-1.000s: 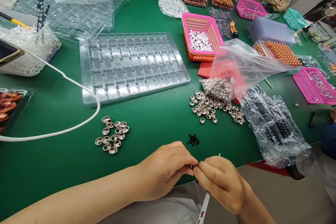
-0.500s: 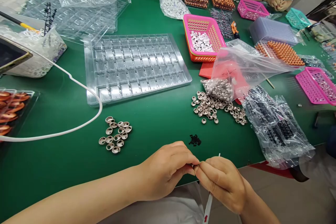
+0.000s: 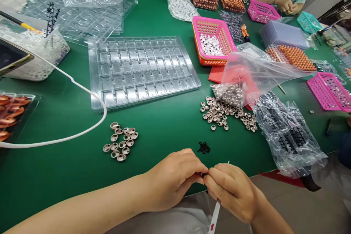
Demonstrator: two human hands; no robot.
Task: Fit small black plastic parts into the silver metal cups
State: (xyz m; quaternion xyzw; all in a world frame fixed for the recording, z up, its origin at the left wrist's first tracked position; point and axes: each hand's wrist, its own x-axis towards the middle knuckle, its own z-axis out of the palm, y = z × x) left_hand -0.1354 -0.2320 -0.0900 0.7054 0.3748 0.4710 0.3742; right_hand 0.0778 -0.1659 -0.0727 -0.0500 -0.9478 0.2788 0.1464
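My left hand (image 3: 175, 179) is closed in a pinch at the table's front edge, on a small dark part (image 3: 203, 174) mostly hidden by the fingertips. My right hand (image 3: 233, 192) meets it there, fingertips touching the same part. A slim white stick-like tool (image 3: 215, 216) with a red mark passes through the right hand, its thin tip showing above the knuckles. Just beyond the hands lies a little heap of tiny black pieces (image 3: 204, 147). To the left is a group of silvery oval metal cups (image 3: 120, 142); a larger pile of similar cups (image 3: 216, 111) lies farther right.
A clear compartment tray (image 3: 145, 69) lies mid-table, crossed at its corner by a white cable (image 3: 82, 87). A pink basket (image 3: 214, 25) holds white pieces. Plastic bags (image 3: 290, 135) lie on the right. Other people's hands (image 3: 286, 4) work across the table.
Both hands stay pinched together in nearly the same place. The white tool's lower end has swung slightly left. The view has shifted very slightly.
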